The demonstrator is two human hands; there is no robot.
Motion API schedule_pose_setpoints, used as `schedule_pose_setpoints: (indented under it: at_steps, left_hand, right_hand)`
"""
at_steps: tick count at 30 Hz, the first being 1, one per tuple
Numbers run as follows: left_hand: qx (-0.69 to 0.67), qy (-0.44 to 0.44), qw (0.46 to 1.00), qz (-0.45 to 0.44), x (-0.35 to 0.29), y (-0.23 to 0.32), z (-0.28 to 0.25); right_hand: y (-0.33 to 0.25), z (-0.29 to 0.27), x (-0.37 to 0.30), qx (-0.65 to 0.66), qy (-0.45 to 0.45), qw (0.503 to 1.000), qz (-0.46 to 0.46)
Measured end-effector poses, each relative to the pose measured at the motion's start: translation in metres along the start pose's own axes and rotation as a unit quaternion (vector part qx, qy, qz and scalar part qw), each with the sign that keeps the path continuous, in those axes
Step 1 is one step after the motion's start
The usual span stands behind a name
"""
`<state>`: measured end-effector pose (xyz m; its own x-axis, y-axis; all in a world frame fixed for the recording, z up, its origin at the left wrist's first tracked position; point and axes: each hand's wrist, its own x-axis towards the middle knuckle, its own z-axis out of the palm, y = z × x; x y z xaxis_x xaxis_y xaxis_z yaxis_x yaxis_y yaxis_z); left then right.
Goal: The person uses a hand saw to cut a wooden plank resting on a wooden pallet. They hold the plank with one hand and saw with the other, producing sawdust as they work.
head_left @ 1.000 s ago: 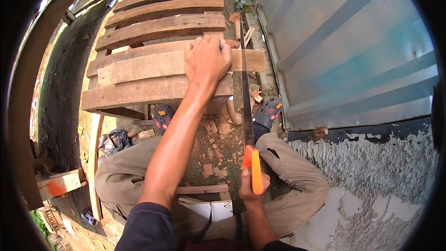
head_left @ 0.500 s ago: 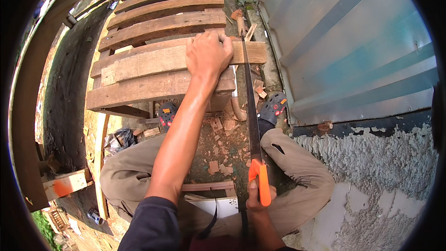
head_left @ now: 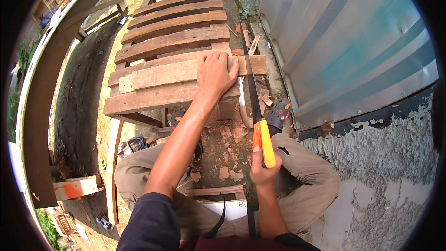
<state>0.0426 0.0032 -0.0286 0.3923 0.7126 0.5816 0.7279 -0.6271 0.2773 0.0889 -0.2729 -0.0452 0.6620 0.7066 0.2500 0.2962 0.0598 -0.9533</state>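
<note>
A short wooden board (head_left: pixel 160 75) lies crosswise on a slatted wooden bench (head_left: pixel 153 98), its right end jutting past the bench. My left hand (head_left: pixel 214 73) presses down on the board near that end, fingers curled over its far edge and thumb along the right side. In my right hand (head_left: pixel 265 169) is the orange handle of a handsaw (head_left: pixel 252 90), gripped between my knees. The long dark blade points away from me and crosses the jutting part of the board, just right of my left hand. How deep the blade sits in the wood cannot be made out.
Wood chips and offcuts (head_left: pixel 224 173) litter the ground between my feet. A curved wooden handle (head_left: pixel 245 116) stands under the bench's right end. Corrugated metal sheeting (head_left: pixel 348 42) and a rough wall (head_left: pixel 371 153) close off the right. Timber framing (head_left: pixel 42 111) runs along the left.
My right hand has pushed the saw forward, away from me, so the handle is nearer the board. My left hand still holds the board. The whole view has shifted slightly.
</note>
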Motion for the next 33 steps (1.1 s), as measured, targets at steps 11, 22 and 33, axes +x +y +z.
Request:
schedule_pose_setpoints:
  at_steps: [11,22,33]
  left_hand:
    - [0.035,-0.12,0.982,0.145,-0.011,-0.019,-0.022]
    - [0.024,-0.153,0.975,0.161,-0.002,-0.028,-0.024]
    - [0.014,-0.15,0.976,0.155,0.001,-0.022,-0.024]
  right_hand:
    - [-0.003,-0.007,0.002,0.034,-0.048,0.997,0.057]
    - [0.004,-0.023,-0.022,-0.04,-0.098,0.993,-0.047]
    - [0.008,0.002,0.003,-0.019,-0.08,0.996,-0.022]
